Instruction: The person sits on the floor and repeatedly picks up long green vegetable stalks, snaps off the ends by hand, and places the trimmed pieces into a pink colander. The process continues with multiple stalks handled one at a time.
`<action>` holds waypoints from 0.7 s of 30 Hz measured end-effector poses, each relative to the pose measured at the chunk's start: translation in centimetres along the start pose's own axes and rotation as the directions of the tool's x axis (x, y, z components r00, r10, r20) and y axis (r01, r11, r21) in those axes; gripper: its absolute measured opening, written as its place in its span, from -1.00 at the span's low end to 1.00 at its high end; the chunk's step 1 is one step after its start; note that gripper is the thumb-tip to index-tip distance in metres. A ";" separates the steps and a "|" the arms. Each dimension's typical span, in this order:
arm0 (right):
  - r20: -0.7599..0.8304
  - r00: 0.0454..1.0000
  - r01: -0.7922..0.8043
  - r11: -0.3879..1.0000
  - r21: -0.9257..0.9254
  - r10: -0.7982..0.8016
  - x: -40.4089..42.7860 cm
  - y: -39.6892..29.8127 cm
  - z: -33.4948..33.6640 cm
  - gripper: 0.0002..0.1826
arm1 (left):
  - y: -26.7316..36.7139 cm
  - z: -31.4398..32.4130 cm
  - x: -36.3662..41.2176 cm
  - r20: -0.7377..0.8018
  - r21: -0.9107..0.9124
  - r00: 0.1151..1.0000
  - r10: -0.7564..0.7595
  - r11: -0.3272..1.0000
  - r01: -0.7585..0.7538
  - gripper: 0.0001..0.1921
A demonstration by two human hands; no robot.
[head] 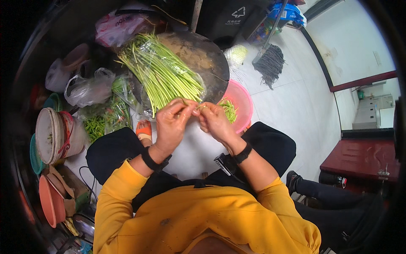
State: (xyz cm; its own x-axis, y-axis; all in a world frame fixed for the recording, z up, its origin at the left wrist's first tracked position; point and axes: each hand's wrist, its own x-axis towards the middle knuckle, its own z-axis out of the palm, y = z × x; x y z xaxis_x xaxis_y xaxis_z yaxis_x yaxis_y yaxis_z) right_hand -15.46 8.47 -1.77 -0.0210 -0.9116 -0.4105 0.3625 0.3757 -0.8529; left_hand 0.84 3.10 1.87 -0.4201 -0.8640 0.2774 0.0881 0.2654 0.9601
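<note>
Between my knees, both hands meet at fingertip height, pinching a thin green stem that is mostly hidden by the fingers. My left hand [173, 122] has its thumb and forefinger closed on one part of it. The fingers of my right hand [215, 120] are curled in around another part, close to the left fingertips. Just beyond lies a large bunch of long green stems [168, 73], which look like garlic scapes, partly wrapped in clear plastic. It rests on a round dark tabletop [203, 54]. Short green pieces [229, 109] lie in a pink plastic basket [242, 101] behind my right hand.
On the left are bagged green peppers [94, 128], a white lidded bucket [47, 136] and an orange basin [50, 201]. A mop [271, 65] and a netted pale vegetable [236, 54] are at the far right. Another person's leg [330, 192] extends in at right.
</note>
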 end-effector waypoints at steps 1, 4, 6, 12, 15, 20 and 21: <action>0.004 0.998 -0.056 0.985 0.165 0.056 0.5 0.2 -0.3 -0.78 | 0.4 0.4 -0.4 0.015 -0.046 1.000 -0.007 0.999 0.008 -0.87; 0.006 0.997 -0.081 0.950 0.303 0.083 0.9 0.2 -0.8 -0.80 | 0.6 0.7 -0.9 0.063 -0.197 0.995 -0.083 0.976 0.094 -0.87; -0.002 0.998 -0.058 0.962 0.268 0.061 0.5 -0.3 -0.7 -0.81 | -0.1 0.2 -0.6 0.127 -0.216 0.957 -0.261 0.934 0.283 -0.85; 0.268 0.955 -0.155 0.985 0.076 0.129 -1.7 -2.2 0.5 -0.79 | -2.8 -1.0 0.1 0.174 -0.274 0.810 -0.559 0.763 0.586 -0.89; 0.211 0.975 -0.052 0.994 -0.100 0.072 -1.8 -2.4 0.6 -0.81 | -2.9 -0.8 -0.4 0.150 -0.266 0.857 -0.492 0.815 0.514 -0.87; 0.148 0.989 0.034 0.992 -0.118 -0.017 -1.5 -1.1 0.6 -0.85 | -1.9 -0.6 -0.6 0.112 0.187 0.988 0.110 0.974 -0.129 -0.86; 0.136 0.991 -0.017 0.999 0.028 0.013 -1.4 -0.7 0.6 -0.84 | -1.7 -0.4 -0.6 0.201 0.329 0.929 0.312 0.872 -0.364 -0.83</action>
State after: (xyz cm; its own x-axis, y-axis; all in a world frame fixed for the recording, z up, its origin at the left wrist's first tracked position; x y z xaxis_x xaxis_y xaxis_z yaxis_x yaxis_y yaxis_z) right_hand -15.10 9.38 -0.36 0.1102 -0.9208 -0.3741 0.3890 0.3863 -0.8363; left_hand 1.34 3.02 0.09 -0.5444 -0.6336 0.5497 -0.0674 0.6863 0.7242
